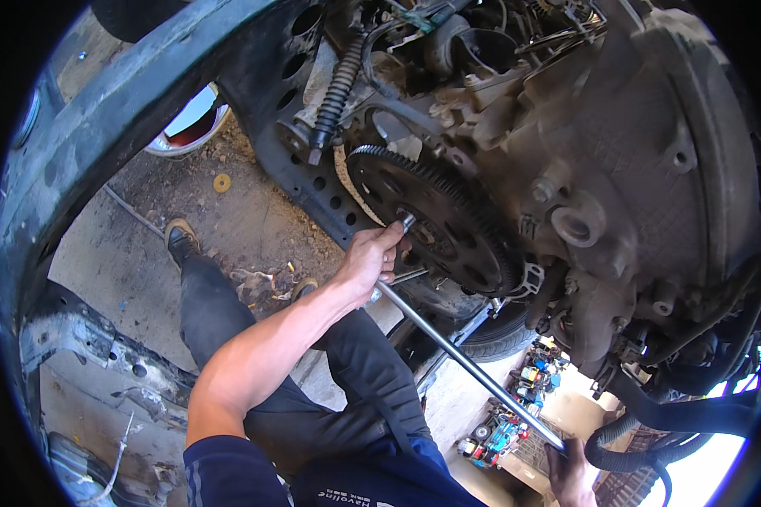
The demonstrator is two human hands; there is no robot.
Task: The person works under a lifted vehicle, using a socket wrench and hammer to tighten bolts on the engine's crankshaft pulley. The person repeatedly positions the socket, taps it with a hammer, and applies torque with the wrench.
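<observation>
A dark toothed flywheel [448,221] is mounted on the end of the engine in the middle of the head view. My left hand [370,260] is closed around the head end of a long silver breaker bar [473,368]. A shiny socket [407,221] shows past my fingertips, against the middle of the flywheel; whether it sits on a bolt is hidden. Running down to the right, the bar ends in my right hand [572,473], whose fingers are wrapped round it at the lower edge.
The greasy engine [617,160] fills the upper right, with black hoses [685,414] below it. A steel vehicle frame [144,106] crosses the left. Beyond it are a bucket [176,152] of dark red liquid and a yellow ring [221,182] on the dirt. A tyre [503,334] lies below the flywheel.
</observation>
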